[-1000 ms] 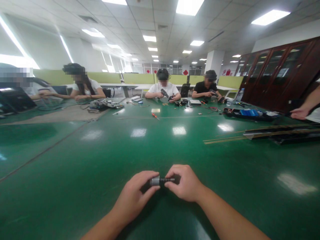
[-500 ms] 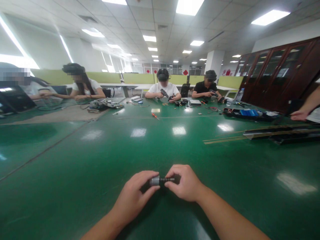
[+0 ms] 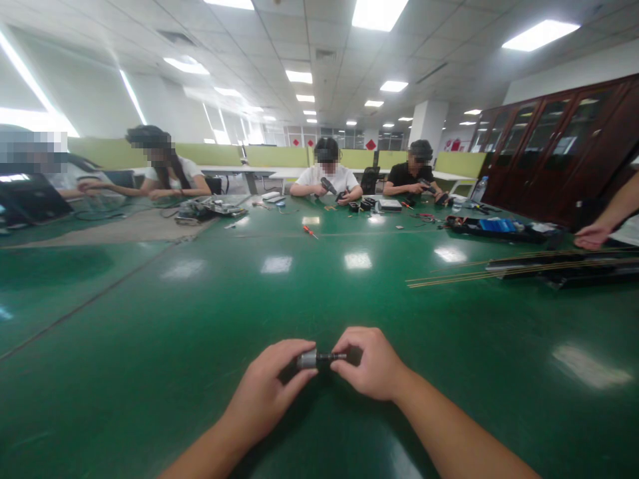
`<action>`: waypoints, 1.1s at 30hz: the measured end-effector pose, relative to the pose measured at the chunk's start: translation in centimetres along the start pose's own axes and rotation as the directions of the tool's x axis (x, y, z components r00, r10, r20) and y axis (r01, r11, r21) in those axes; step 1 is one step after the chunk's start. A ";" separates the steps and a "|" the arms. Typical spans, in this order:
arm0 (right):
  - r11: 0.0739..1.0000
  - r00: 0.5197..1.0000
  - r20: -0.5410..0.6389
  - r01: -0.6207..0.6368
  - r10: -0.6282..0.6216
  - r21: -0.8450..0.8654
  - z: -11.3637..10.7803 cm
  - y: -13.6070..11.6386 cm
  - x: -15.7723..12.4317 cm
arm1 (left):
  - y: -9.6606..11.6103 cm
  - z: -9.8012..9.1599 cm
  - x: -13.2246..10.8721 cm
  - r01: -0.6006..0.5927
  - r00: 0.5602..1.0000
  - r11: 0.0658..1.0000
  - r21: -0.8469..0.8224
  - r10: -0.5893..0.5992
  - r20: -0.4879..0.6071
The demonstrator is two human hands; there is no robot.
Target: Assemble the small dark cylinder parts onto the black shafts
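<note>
The left hand [image 3: 264, 382] is positioned left of centre at the front of the view, with its forearm brought in from the lower edge and angled up and to the right. Its thumb and index finger are curved toward the right, the finger on the far side and the thumb on the near side, and are closed on the grey, wide end of the part [image 3: 308, 360]. The right hand [image 3: 372, 366] is set opposite, with its forearm angled up and to the left from the lower right; its wrist is bent slightly inward, its index finger is arched, and the dark, narrow end is pinched between fingertip and thumb. The two hands are separated by a short gap, which is bridged by the part. The long axis of the part is laid crosswise, from left to right, and is nearly level in the view, with the right end shown marginally higher. The wide end is directed toward the left palm; the narrow end, finished with a lighter tip, is pointed toward the right palm. The part is located over the near area of the green table [image 3: 239, 293]; whether the surface is touched by it cannot be determined.
</note>
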State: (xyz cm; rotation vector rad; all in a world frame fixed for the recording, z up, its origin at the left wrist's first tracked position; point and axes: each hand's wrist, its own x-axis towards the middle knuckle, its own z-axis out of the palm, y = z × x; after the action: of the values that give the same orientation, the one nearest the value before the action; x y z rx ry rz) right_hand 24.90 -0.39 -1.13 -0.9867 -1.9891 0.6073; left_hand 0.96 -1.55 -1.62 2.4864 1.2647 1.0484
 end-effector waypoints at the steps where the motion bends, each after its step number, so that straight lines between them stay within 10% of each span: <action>1: 1.000 1.000 -0.001 -0.001 0.001 -0.001 0.0 0.0 0.0 | 0.0 0.0 0.0 0.003 1.000 1.000 0.001 -0.003 0.002; 33: 1.000 1.000 -0.012 0.004 -0.004 -0.011 -0.3 -0.1 0.0 | 0.1 -0.4 0.0 0.020 1.000 1.000 0.022 -0.020 -0.003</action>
State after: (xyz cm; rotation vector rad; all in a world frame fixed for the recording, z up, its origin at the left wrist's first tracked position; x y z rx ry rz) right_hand 25.11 -0.39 -0.92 -0.9906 -1.9851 0.5880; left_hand 0.78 -1.64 -1.28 2.4840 1.3059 1.0397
